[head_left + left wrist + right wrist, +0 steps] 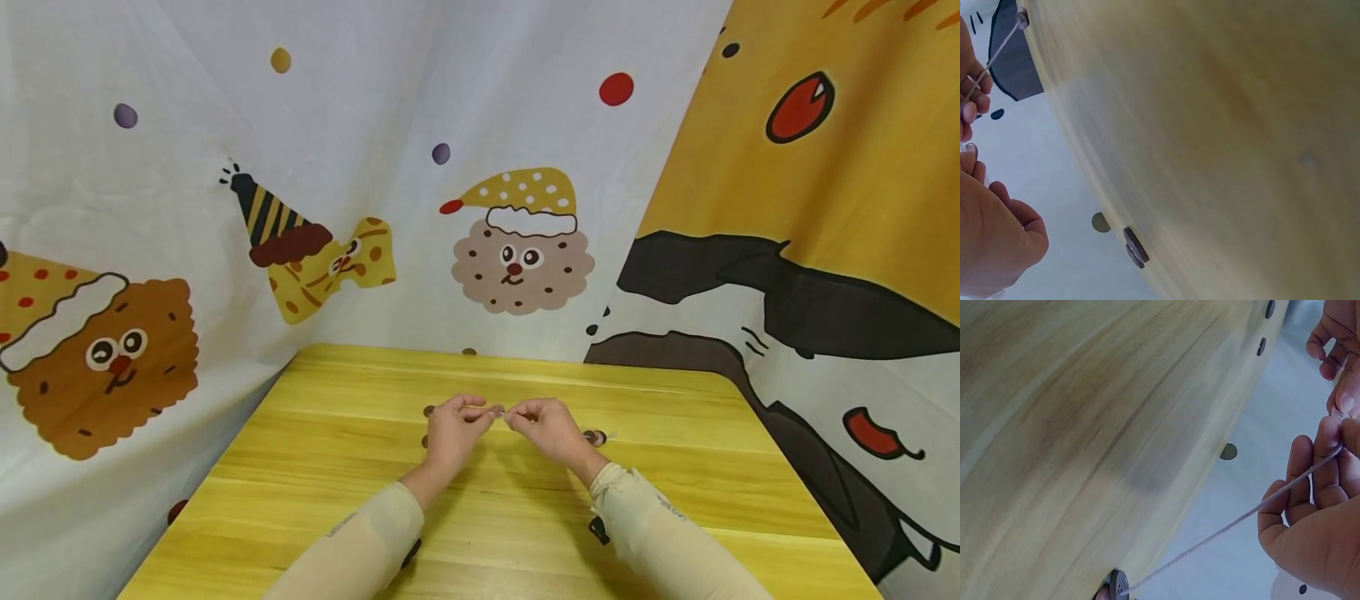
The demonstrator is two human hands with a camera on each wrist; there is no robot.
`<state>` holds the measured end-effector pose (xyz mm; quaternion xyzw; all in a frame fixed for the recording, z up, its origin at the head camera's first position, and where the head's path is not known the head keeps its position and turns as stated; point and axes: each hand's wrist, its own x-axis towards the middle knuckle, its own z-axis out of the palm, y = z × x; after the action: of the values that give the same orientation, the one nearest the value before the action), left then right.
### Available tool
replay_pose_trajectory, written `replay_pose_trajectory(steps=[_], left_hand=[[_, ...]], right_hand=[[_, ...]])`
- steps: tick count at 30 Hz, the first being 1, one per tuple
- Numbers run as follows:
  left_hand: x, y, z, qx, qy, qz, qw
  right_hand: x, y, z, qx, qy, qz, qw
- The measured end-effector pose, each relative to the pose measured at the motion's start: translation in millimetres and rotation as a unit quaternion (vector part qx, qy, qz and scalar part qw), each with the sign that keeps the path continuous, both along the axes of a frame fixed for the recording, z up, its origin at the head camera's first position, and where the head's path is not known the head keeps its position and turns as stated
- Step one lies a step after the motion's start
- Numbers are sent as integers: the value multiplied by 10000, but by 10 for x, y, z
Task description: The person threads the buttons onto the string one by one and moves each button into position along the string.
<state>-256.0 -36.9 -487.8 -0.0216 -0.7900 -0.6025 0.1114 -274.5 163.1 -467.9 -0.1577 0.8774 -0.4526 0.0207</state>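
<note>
My left hand (453, 429) pinches a small brown button (497, 410) between thumb and fingertips, above the table. My right hand (551, 427) meets it from the other side, its thumb and forefinger pinching a thin pale string (1229, 526). The fingertips of both hands almost touch, and they largely hide the string's end at the button. From the right hand the string runs taut, down to a dark button (1120, 584) at the table's surface. More brown buttons (595, 437) lie together beside the right wrist.
Two loose buttons, a farther one (429, 411) and a nearer one (425, 441), lie left of the left hand on the wooden table (495, 533). A cartoon-printed curtain (360, 108) hangs right behind the table's far edge and along its sides.
</note>
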Motion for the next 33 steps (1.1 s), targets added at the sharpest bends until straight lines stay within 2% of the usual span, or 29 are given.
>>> replay_pose_trajectory(steps=[8,22,33], left_hand=[[12,22,17,-54,63,-14,10000],[36,46,20,-99,174,-11,9998],[50,54,20,-237,161,69,9996]], right_hand=[[3,3,-7,47,77,-24,10000],[5,20,-23,-60,-134,52,9999],[-2,33,-45,-88,-29,-60,9999]])
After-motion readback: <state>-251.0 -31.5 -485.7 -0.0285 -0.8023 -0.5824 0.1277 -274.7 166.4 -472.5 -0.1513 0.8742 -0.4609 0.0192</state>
